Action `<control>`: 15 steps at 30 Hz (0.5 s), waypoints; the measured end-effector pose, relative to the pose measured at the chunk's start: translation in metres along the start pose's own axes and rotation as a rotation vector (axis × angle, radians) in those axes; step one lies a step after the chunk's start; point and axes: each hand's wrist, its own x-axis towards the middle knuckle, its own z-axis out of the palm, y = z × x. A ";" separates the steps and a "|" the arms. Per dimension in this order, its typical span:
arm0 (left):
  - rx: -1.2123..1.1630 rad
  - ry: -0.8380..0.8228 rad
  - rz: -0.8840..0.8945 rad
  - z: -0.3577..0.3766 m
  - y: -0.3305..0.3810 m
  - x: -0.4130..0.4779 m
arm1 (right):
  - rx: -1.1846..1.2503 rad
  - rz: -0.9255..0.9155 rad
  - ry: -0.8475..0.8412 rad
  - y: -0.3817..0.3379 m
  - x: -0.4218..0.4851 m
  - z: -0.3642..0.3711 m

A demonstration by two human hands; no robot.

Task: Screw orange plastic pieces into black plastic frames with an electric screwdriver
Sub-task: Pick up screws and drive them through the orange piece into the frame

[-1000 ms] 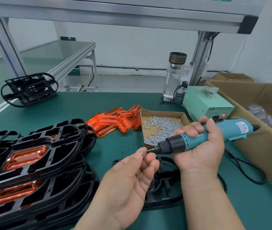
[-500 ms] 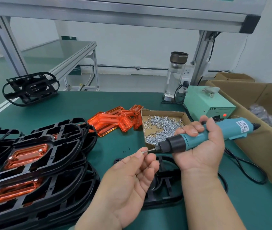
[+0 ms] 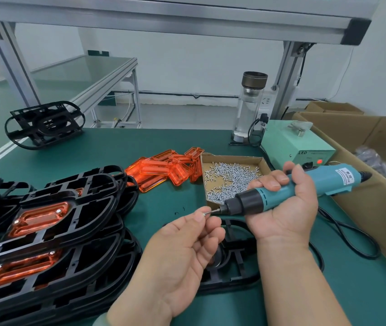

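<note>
Noted right hand above bench, with fingers curled tight round teal electric screwdriver, bit pointing left. Noted left hand palm-up, pinching 1 screw between thumb and forefinger at the bit tip. Found 1 black plastic frame flat on bench beneath both hands, partly hidden. Recorded stack of black frames with orange inserts at left. Recorded loose orange plastic pieces heaped mid-bench, just beside cardboard tray of screws.

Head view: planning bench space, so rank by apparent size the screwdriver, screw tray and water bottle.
1. Screwdriver, though nearest the camera.
2. Screw tray, near-equal, so unsure.
3. Water bottle, smallest but farthest.
</note>
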 end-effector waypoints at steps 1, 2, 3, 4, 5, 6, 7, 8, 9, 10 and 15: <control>-0.001 0.004 0.002 0.000 0.000 0.000 | -0.005 -0.001 0.001 0.000 0.000 0.000; -0.004 0.010 0.004 0.000 0.000 0.000 | -0.010 -0.003 0.000 0.000 0.000 0.000; -0.008 0.016 0.006 0.000 0.000 0.000 | -0.014 -0.003 -0.003 0.001 -0.001 0.001; -0.011 0.022 0.008 0.000 0.000 0.000 | -0.017 -0.003 -0.005 0.001 -0.001 0.001; -0.012 0.028 0.011 0.001 -0.001 0.000 | -0.018 -0.003 -0.006 0.001 -0.001 0.001; -0.011 0.036 0.016 0.001 -0.001 0.000 | -0.019 -0.003 -0.006 0.001 -0.001 0.002; -0.009 0.045 0.024 0.001 -0.001 0.000 | -0.019 -0.006 -0.006 0.001 -0.002 0.002; -0.005 0.053 0.035 0.002 -0.002 0.000 | -0.020 -0.010 -0.007 0.001 -0.002 0.002; -0.001 0.061 0.046 0.002 -0.002 0.001 | -0.020 -0.014 -0.009 0.001 -0.003 0.002; 0.004 0.067 0.058 0.002 -0.003 0.001 | -0.020 -0.019 -0.012 0.001 -0.003 0.002; 0.020 0.105 0.097 0.002 -0.006 0.001 | -0.039 -0.048 -0.034 0.002 -0.006 0.003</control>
